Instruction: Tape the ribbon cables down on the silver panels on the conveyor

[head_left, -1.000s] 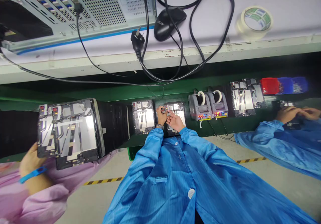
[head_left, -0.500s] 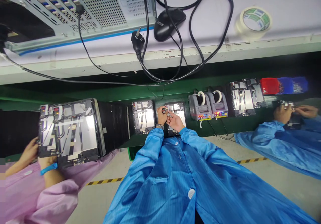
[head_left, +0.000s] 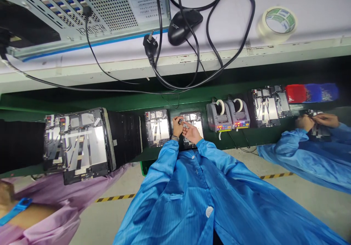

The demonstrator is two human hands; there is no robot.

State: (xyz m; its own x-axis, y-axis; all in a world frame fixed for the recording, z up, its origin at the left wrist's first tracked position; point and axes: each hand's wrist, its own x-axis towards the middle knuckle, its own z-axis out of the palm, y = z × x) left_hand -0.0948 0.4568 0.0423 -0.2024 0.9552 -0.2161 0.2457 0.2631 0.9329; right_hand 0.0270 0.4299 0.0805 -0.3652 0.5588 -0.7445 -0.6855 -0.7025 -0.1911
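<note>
The left hand (head_left: 177,128) and right hand (head_left: 193,134) are meeting, fingers bent, over the unit (head_left: 196,118) lying just left of the dispenser (head_left: 218,118), any pinched item being indiscernible, while the unit, presumably light, stiff and fragile, is favouring an edge hold.

From where I stand I count at least six opened tablets (head_left: 157,128), two tape dispensers (head_left: 221,119), three tape rolls (head_left: 277,31), one computer tower (head_left: 115,16), one mouse (head_left: 178,31), one loose power plug (head_left: 150,45), one red tray (head_left: 296,92), two blue trays (head_left: 313,92), and three people (head_left: 189,201) in work coats.
</note>
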